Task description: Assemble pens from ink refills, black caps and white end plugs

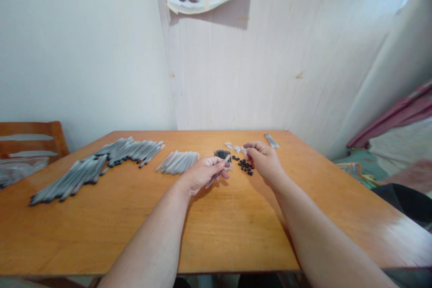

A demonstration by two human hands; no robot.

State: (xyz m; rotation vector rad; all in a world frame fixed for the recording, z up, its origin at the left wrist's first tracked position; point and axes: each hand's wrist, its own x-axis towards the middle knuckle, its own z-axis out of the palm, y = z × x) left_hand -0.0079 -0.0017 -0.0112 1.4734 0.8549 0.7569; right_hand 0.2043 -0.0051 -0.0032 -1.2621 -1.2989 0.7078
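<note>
My left hand (207, 172) is closed around a slim, pale pen barrel (212, 180), which slants up to the right across the fingers. My right hand (264, 158) is at the small white pieces (235, 146), thumb and fingertips pinched together; whether a piece is between them is hard to make out. Just below those fingertips lie several small black plugs (245, 165). Behind the left fingers is a bunch of thin dark refills (221, 154), partly hidden. Translucent tubes (178, 162) lie in a row left of my left hand.
Many tubes with black ends (130, 150) are heaped on the left of the wooden table (232, 229). A few thin grey sticks (271, 140) lie at the back right. A wall stands behind the table, and a wooden chair (30, 137) is at the left.
</note>
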